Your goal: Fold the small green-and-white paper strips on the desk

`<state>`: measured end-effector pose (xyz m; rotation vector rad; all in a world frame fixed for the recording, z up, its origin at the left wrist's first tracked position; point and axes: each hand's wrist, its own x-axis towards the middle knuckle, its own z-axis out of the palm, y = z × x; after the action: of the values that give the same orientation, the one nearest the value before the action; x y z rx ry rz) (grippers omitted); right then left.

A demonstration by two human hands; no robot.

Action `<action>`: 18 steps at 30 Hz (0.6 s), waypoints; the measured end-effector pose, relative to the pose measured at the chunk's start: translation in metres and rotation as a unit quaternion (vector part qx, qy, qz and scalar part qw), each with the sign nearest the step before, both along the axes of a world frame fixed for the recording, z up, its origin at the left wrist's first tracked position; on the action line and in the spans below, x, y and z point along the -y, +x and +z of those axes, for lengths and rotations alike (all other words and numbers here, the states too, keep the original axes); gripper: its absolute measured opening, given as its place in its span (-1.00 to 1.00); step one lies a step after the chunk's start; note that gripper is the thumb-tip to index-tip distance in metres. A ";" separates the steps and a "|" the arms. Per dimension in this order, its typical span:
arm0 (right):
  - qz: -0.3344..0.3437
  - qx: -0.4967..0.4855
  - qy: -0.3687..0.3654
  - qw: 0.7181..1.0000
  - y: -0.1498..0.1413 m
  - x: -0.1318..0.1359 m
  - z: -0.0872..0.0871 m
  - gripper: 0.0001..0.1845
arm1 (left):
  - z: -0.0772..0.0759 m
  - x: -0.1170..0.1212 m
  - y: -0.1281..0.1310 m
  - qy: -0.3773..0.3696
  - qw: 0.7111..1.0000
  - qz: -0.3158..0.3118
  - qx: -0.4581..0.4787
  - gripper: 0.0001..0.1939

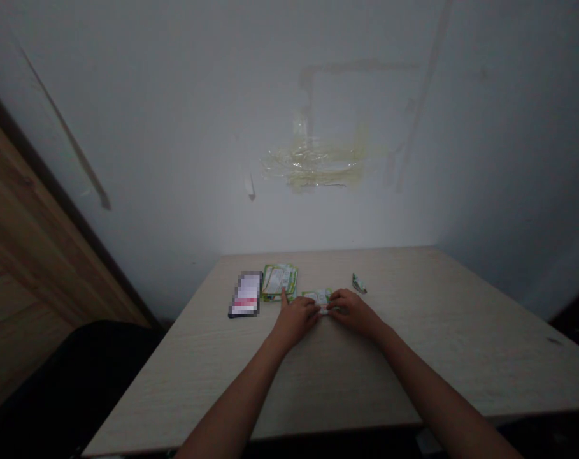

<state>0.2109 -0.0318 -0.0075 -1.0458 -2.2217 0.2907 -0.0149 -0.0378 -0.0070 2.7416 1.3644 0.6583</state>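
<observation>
My left hand [296,317] and my right hand [355,311] meet near the middle of the table. Between them a small green-and-white printed packet [321,296] lies on the tabletop, its near part covered by my fingers. The fingers of both hands are bent and closed on its two sides. One finger of my left hand points out toward a pile of similar green-and-white packets [279,280]; whether it touches them I cannot tell. Beyond my right hand lies a small crumpled green-and-white strip [358,283].
A phone [246,293] with a blurred screen lies left of the pile. The pale wooden table [213,382] backs onto a grey wall [174,127] with peeling tape [318,166]. At left are a dark object [74,376] and wooden panelling [21,204].
</observation>
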 end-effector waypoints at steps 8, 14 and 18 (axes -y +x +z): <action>-0.030 0.024 0.004 0.999 0.004 -0.007 -0.011 -0.80 | -0.002 0.000 0.001 0.023 1.000 0.003 -0.012 -0.70; -0.049 0.026 0.005 0.998 0.005 -0.010 -0.014 -0.79 | -0.003 0.002 0.003 0.016 1.000 0.001 -0.012 -0.66; -0.065 0.013 0.015 0.998 0.006 -0.013 -0.017 -0.76 | 0.003 0.004 0.003 -0.012 1.000 -0.022 -0.007 -0.60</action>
<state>0.2172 -0.0192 -0.0246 -1.1776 -2.1632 0.1880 -0.0120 -0.0420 -0.0037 2.7537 1.3029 0.6191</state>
